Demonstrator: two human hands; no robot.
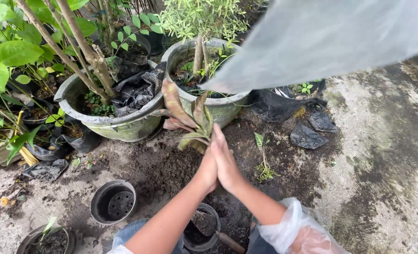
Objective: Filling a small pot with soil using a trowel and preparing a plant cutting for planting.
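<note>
At far left stand leafy green plants [11,51], and low down an empty black pot [113,202] sits on the dirt ground [162,169], with a small soil-filled pot [49,241] in the corner below it. Behind is a large grey concrete planter [110,123] with a thin trunk and crumpled black plastic, and a second concrete planter [218,104] to its right. In the middle, the left hand [208,170] and right hand [225,162] press palm to palm, fingers closed around the base of a small plant with reddish-green leaves [190,117], held upright just in front of the planters. Below the wrists a trowel [208,225] rests in a black pot [199,240]. To the right lie black plastic scraps [307,136] on wet concrete.
</note>
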